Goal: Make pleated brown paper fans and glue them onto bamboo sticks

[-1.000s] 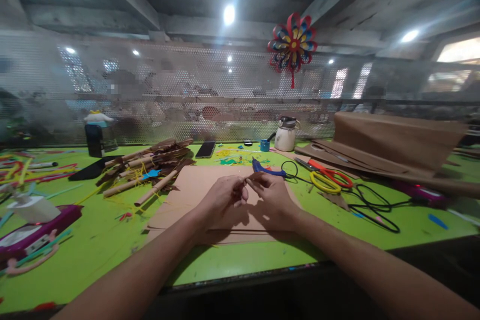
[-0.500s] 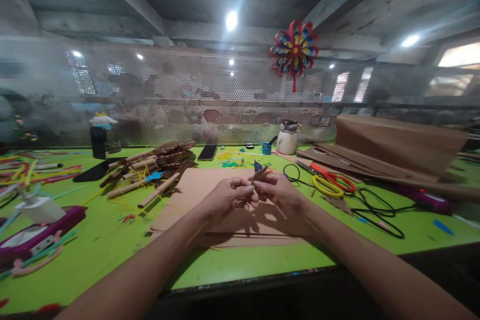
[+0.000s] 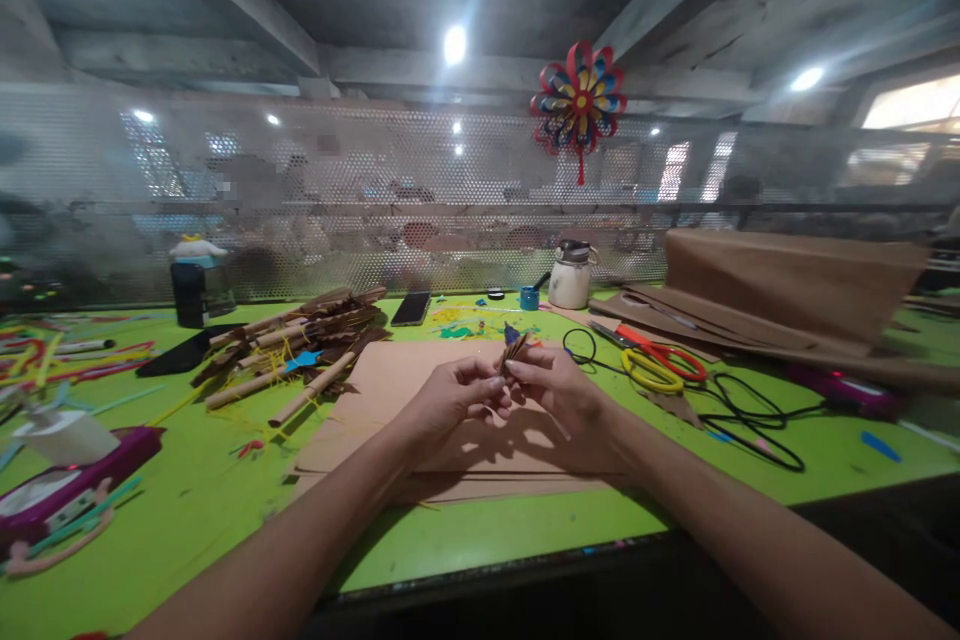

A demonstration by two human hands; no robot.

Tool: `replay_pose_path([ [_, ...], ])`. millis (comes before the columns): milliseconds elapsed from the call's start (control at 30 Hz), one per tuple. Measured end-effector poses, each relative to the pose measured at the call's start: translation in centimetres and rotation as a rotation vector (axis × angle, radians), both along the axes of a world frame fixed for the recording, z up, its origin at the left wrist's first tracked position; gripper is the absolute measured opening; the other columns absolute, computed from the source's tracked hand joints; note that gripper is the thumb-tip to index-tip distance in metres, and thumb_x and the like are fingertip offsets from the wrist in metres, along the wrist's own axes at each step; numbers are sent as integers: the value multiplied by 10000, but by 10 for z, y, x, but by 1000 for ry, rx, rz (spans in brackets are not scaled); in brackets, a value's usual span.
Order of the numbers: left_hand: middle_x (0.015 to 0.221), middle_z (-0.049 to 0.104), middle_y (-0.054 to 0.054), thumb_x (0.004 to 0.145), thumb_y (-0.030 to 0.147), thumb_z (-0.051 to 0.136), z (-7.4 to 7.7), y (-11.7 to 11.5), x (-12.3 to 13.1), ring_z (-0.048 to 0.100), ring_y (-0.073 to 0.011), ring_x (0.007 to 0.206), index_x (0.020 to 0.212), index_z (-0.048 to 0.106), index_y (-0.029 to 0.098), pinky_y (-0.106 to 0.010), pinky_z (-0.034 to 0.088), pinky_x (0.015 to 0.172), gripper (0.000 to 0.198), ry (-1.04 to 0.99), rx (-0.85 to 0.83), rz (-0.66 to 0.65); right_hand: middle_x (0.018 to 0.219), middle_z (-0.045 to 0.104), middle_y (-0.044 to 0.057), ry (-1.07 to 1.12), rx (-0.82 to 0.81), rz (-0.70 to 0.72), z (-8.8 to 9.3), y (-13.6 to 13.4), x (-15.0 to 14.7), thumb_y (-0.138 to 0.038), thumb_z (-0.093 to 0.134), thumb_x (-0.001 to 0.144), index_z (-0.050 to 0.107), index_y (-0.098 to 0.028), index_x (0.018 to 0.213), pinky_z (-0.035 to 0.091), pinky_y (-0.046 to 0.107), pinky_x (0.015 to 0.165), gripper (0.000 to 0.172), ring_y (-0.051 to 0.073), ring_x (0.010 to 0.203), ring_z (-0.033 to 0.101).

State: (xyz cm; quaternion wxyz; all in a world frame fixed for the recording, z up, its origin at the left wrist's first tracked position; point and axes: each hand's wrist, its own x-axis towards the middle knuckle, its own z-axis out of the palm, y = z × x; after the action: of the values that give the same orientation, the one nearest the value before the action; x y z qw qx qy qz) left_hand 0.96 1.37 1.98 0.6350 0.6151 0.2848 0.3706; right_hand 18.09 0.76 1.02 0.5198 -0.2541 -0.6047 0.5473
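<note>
Between my two hands is a small piece of pleated brown paper (image 3: 514, 350), its folds fanning upward. My left hand (image 3: 463, 394) pinches its lower left side with thumb and fingertips. From the other side, my right hand (image 3: 559, 382) grips it between thumb and forefinger. Both hands hover over a stack of brown paper sheets (image 3: 397, 365) on the green table (image 3: 480, 535). A dark blue tip (image 3: 511, 332) shows just behind the folded paper; what it belongs to is hidden.
Rolled brown paper sticks (image 3: 315, 388) lie in a pile at left, near a phone (image 3: 412, 308). Scissors with red handles (image 3: 671, 360) and yellow handles (image 3: 652, 370) lie at right by a black cable (image 3: 757, 410). Behind stand a blue pot (image 3: 529, 298), a white jug (image 3: 570, 282) and large brown paper (image 3: 795, 290).
The pleated paper is turned a little between my fingers, and more of its folds now show. Both hands stay pinched on it. The whole view has shifted slightly.
</note>
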Motion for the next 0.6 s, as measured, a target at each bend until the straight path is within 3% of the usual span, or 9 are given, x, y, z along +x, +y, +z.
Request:
replay_pose_path([
  [233, 845, 646, -102, 707, 307, 653, -3, 4, -1, 585, -153, 735, 747, 544, 125, -273, 417, 643, 216, 22, 39, -24, 678, 586, 27, -83, 69, -37, -1, 0, -3, -322, 641, 726, 633, -118, 778, 369, 245, 549, 211, 102, 572, 494],
  [400, 679, 620, -46, 666, 244, 680, -8, 7, 0, 556, -124, 649, 708, 559, 123, -255, 404, 629, 176, 43, 26, 50, 585, 571, 7, -183, 77, -171, -3, 3, -4, -318, 688, 659, 643, -119, 674, 350, 238, 521, 205, 95, 535, 469],
  [600, 597, 581, -15, 676, 241, 664, -3, 4, 3, 509, -93, 551, 686, 589, 116, -225, 362, 540, 146, 116, 4, 93, 587, 572, 7, -194, 118, -245, -9, 9, -3, -314, 685, 644, 660, -126, 689, 364, 246, 510, 195, 96, 519, 462],
])
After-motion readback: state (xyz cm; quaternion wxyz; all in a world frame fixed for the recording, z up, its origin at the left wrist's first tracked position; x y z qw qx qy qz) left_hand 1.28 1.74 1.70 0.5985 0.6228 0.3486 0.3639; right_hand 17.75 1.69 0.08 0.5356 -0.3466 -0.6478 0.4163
